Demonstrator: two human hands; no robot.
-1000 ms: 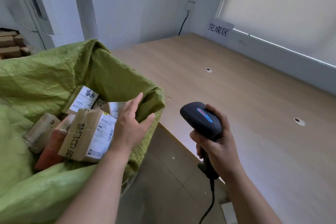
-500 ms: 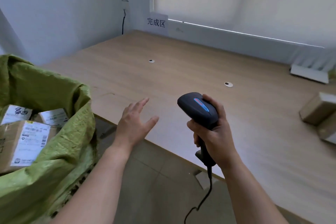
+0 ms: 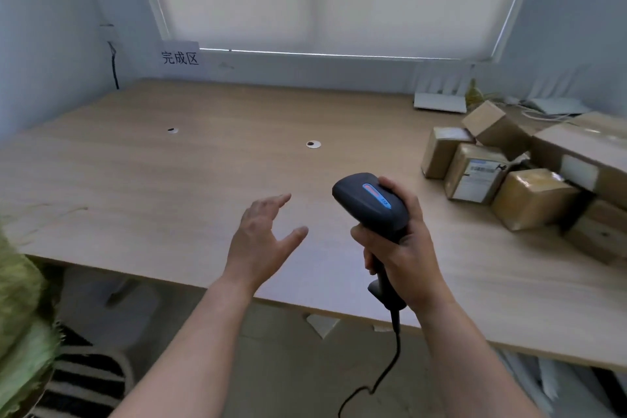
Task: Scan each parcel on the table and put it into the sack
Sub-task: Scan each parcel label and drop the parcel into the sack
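Observation:
My right hand (image 3: 403,258) grips a black barcode scanner (image 3: 371,204) upright over the table's front part, its cord hanging down. My left hand (image 3: 263,241) hovers empty over the wooden table (image 3: 169,180), fingers spread, just left of the scanner. Several brown cardboard parcels (image 3: 532,197) are piled at the right side of the table; one parcel with a white label (image 3: 475,173) faces me. Only an edge of the green sack (image 3: 20,316) shows at the far left, below table height.
A paper sign with Chinese characters (image 3: 179,56) hangs on the wall under the blinded window. White flat devices (image 3: 439,102) lie at the table's back right. Two small cable holes (image 3: 312,144) mark the tabletop. A striped thing (image 3: 84,380) lies on the floor by the sack.
The view has swung right, away from the sack and toward the parcel pile. My left hand left the sack and moved out over the table; the scanner stays in my right hand.

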